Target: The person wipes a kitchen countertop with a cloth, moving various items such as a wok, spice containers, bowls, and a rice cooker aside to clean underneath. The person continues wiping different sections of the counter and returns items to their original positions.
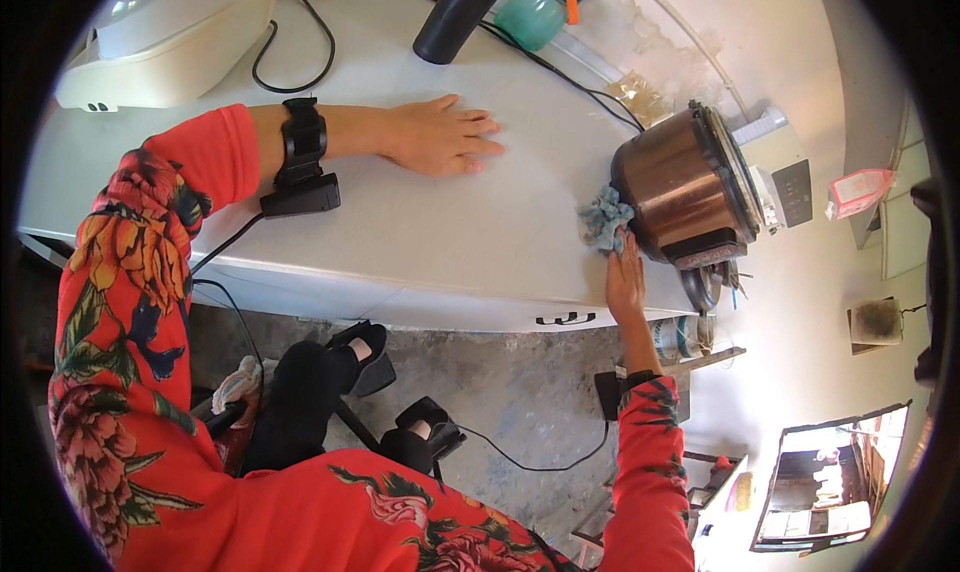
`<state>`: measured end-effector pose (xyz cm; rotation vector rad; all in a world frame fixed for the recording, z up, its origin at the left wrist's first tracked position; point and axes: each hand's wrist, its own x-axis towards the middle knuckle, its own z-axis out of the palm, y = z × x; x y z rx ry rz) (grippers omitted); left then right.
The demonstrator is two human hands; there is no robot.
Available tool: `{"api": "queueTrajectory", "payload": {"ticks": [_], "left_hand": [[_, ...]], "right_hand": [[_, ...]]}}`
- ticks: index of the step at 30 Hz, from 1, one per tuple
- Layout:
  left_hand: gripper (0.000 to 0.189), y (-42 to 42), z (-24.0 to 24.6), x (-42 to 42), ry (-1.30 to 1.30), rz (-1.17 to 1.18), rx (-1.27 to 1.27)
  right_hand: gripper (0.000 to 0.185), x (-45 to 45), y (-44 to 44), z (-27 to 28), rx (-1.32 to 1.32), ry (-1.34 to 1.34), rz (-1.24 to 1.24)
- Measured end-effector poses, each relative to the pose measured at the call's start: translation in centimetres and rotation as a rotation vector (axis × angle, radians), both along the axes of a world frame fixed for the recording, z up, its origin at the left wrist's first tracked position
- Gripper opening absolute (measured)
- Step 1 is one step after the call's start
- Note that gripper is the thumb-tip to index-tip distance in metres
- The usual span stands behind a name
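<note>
My left hand [441, 138] rests palm down on the white countertop [420, 219], fingers spread, with nothing in it. Over to the right, my right hand [627, 281] has its fingers on a crumpled blue-and-white cloth [604, 218], its thumb side hard to make out. That cloth lies on the counter right against the base of a brown metallic electric cooker [671, 186]. The cooker's dark control panel [705, 249] faces the front edge of the counter, close to my right fingers.
A white appliance [172, 54] stands at the back left beside a looped black cable [330, 54]. Behind are a black cylinder [457, 21] and a green jar [532, 15]. Along the counter's front is a black drawer handle [565, 319]. Thin cables run from both wrist straps.
</note>
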<state>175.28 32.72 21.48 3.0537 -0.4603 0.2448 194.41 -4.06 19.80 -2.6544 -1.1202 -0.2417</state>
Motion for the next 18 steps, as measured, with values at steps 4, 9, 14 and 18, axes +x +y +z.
{"api": "queueTrajectory", "payload": {"ticks": [4, 9, 14, 18], "left_hand": [[0.047, -0.1, -0.2, -0.3, -0.051, -0.009, -0.032], [0.046, -0.5, 2.4, -0.2, 0.111, -0.046, -0.045], [0.055, -3.2, 4.4, 5.5, 0.276, -0.212, 0.028], [0.062, -5.0, 1.1, 8.3, 0.014, -0.406, -0.006]], "right_hand": [[0.047, -0.2, 0.0, 0.0, -0.003, -0.01, 0.011], [0.047, 0.3, -0.2, -0.5, -0.014, -0.022, -0.005], [0.048, 0.8, -0.4, -0.9, -0.041, -0.089, 0.028], [0.049, -0.3, 0.6, 0.6, -0.074, -0.006, -0.015]]}}
